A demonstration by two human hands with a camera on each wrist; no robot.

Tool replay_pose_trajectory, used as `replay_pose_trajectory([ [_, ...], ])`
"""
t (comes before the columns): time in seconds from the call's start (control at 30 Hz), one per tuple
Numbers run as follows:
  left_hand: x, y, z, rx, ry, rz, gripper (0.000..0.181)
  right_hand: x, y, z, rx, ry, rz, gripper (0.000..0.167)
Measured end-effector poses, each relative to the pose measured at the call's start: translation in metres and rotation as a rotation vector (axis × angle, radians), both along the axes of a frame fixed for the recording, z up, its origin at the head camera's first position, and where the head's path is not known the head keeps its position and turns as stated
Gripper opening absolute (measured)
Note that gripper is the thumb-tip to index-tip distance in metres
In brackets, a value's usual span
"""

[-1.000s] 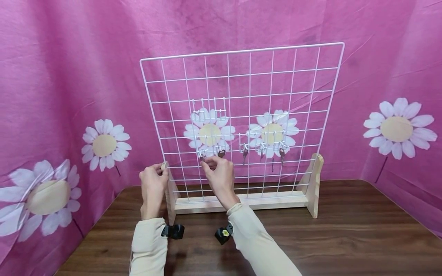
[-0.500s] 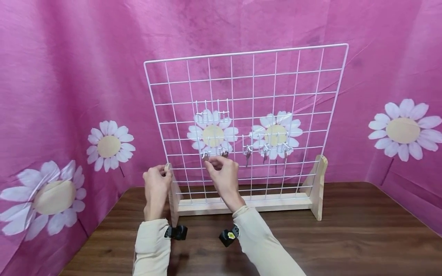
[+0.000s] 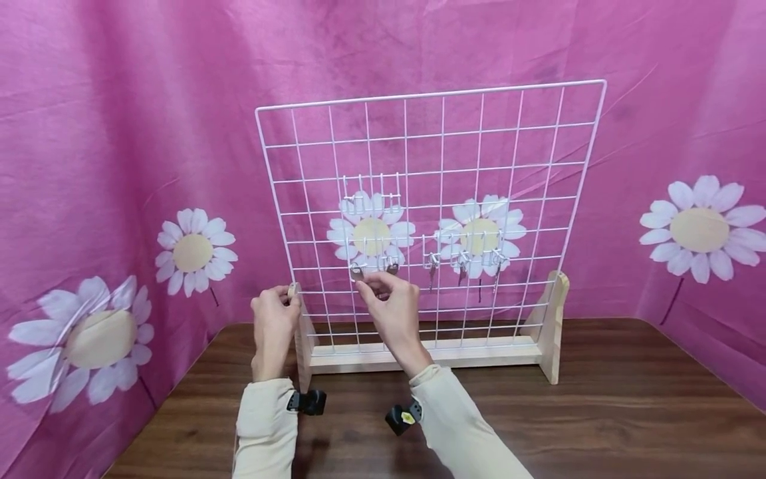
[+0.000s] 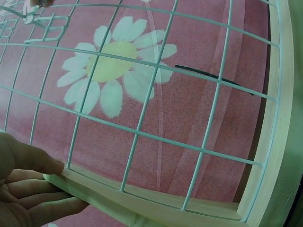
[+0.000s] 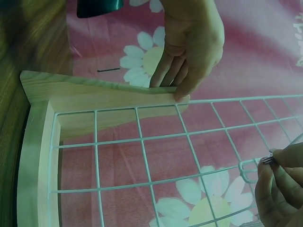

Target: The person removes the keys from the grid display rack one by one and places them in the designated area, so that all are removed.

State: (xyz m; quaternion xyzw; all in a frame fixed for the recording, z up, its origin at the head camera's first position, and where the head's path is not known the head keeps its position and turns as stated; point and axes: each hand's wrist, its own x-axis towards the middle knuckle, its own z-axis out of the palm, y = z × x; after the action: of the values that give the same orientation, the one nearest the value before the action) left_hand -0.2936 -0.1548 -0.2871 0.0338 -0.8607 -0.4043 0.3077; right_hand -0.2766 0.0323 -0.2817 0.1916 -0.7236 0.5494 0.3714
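A white wire grid panel (image 3: 423,156) stands upright in a pale wooden stand. My left hand (image 3: 274,329) grips the top of the stand's left wooden upright (image 4: 97,196), thumb on one side and fingers on the other. With thumb and fingertips my right hand (image 3: 391,309) pinches a small metal key (image 3: 357,271) at the lower left hook of the grid; in the right wrist view only a bit of metal (image 5: 269,160) shows between the fingertips. Just right of it another key (image 3: 391,267) hangs, partly behind my right hand.
Several keys hang farther right, among them one key (image 3: 433,265) near the middle. A higher row of white hooks (image 3: 371,198) holds no keys. The stand's right upright (image 3: 555,326) rests on the brown wooden table (image 3: 622,399). A pink flowered cloth (image 3: 120,133) hangs behind.
The head view has shifted slightly, so the scene sits a little farther right. My right fingers have moved slightly at the left key, whose round head shows more plainly. My left hand keeps its grip.
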Motion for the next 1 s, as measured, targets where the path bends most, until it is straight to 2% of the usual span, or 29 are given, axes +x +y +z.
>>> replay_pose_trajectory([
  [0.2, 0.002, 0.001, 0.000, -0.004, -0.018, -0.010, 0.028, 0.009, 0.003, 0.000, 0.008, 0.022, 0.004, 0.009],
  [0.47, 0.003, 0.002, -0.001, -0.019, 0.006, -0.010, 0.027, 0.020, 0.004, -0.006, -0.019, 0.045, 0.009, 0.010],
  [0.87, 0.002, -0.001, -0.002, -0.012, 0.013, -0.011, 0.029, 0.021, 0.014, -0.014, -0.011, 0.060, 0.021, 0.010],
  [1.0, 0.002, -0.001, -0.002, -0.013, 0.022, -0.007, 0.029, 0.023, 0.016, -0.015, -0.008, 0.136, 0.035, 0.009],
])
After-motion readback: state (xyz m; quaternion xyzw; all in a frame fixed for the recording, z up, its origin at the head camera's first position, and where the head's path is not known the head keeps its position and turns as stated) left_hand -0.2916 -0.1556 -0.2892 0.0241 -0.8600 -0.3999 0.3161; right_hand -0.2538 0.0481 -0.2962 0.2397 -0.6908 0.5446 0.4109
